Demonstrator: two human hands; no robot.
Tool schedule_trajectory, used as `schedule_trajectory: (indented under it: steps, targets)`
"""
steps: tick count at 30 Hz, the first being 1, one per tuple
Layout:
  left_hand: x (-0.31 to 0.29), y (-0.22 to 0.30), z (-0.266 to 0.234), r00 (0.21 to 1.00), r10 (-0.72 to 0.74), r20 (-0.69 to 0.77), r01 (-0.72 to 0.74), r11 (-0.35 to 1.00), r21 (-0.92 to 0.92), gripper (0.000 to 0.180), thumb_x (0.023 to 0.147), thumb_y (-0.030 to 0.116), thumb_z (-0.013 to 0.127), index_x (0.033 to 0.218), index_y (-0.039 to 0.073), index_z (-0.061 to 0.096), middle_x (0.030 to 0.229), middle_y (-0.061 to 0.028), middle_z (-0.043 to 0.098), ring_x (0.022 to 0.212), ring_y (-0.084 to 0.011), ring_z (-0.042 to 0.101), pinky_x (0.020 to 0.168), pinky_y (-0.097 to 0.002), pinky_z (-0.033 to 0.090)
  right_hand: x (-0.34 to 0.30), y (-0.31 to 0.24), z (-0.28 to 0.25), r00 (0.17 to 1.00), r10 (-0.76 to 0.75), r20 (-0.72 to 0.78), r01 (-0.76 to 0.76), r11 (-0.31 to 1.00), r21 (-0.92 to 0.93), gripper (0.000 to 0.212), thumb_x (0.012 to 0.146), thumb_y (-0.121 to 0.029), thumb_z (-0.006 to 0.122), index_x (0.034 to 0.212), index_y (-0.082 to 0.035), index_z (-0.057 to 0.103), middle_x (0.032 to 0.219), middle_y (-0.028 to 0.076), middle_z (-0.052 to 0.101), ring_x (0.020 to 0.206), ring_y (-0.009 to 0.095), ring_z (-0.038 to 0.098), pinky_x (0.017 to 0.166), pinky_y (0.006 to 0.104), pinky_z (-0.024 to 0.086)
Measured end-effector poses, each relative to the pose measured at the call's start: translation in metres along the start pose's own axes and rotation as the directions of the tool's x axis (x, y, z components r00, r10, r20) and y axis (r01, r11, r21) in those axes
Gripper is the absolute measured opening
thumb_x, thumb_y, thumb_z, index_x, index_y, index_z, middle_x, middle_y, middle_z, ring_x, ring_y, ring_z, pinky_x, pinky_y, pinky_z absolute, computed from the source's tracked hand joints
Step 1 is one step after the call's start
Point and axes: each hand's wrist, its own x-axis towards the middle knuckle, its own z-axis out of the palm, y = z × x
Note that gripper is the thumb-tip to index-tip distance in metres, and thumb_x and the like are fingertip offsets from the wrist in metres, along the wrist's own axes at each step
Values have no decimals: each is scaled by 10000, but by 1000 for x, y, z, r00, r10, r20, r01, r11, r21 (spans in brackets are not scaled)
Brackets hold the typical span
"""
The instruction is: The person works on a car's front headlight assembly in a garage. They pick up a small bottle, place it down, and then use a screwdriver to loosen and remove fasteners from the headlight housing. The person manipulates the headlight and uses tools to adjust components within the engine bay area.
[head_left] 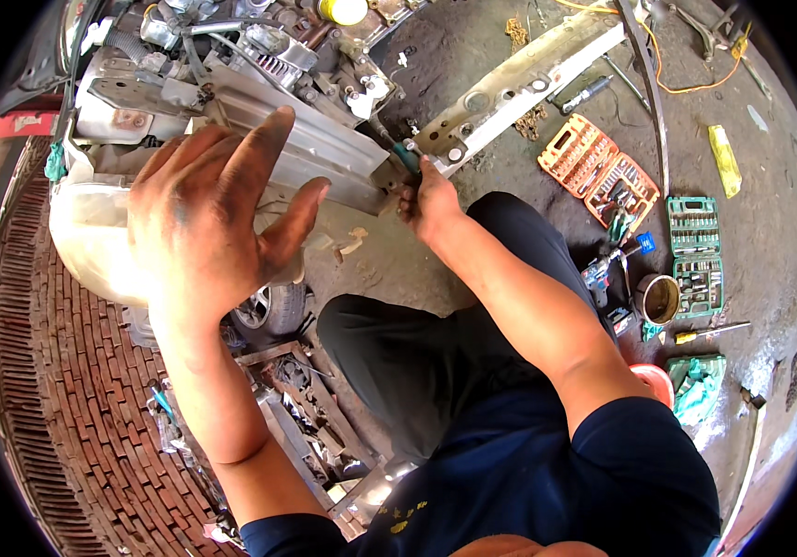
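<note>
My left hand (pixel 204 218) is raised at the left in front of a silver metal rail (pixel 310 139) of a stripped vehicle front. Its fingers are spread, with nothing in them. My right hand (pixel 434 202) is closed at the end of that rail, beside a long pale crossbeam (pixel 510 79). A hand tool with a teal handle (pixel 406 156) stands up from its fingers, its metal shaft slanting toward the engine parts. The tool's exact kind does not show, and the fingertips are partly hidden.
The exposed engine (pixel 269 56) fills the upper left. At the right lie an orange socket case (pixel 593 172), a green socket case (pixel 695 251), a cordless power tool (pixel 600 271), a round tin (pixel 658 299) and a screwdriver (pixel 712 332). A wheel (pixel 273 308) and metal scrap sit at lower left.
</note>
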Motion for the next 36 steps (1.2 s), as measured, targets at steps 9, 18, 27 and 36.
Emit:
schedule_trajectory:
  steps: [9,18,27,36]
  targets:
    - [1,-1,-1,1000,7,7,-7,1000,-12,537,836,258,872,1320,68,735,762,-53,642,707,-239,635,678,-389,507,6,0,2,999,15,35,-16,999,34,580,1100,-634,471,875,-112,587,662,38,574,532,199,511,494,363,375]
    - [0,-1,-1,1000,6,2,-6,1000,-11,533,830,256,876,1304,57,739,769,-60,655,709,-249,635,684,-390,511,1,-4,0,1000,-8,29,9,999,-49,585,1104,-636,438,871,-125,602,674,33,581,554,209,516,518,361,382]
    - [-2,-1,-1,1000,-3,13,3,1000,-13,539,835,260,872,1312,49,737,772,-65,658,716,-256,645,689,-396,514,-11,-10,7,996,56,72,-47,992,-120,472,1105,-539,534,888,-127,614,669,14,571,547,182,510,529,341,391]
    - [-1,0,1,1000,-14,9,14,1000,-9,543,830,260,874,1315,58,736,783,-66,663,722,-261,645,690,-399,515,1,-2,-5,934,184,307,-272,922,275,456,1098,-522,533,859,-135,572,668,36,551,552,188,505,523,347,387]
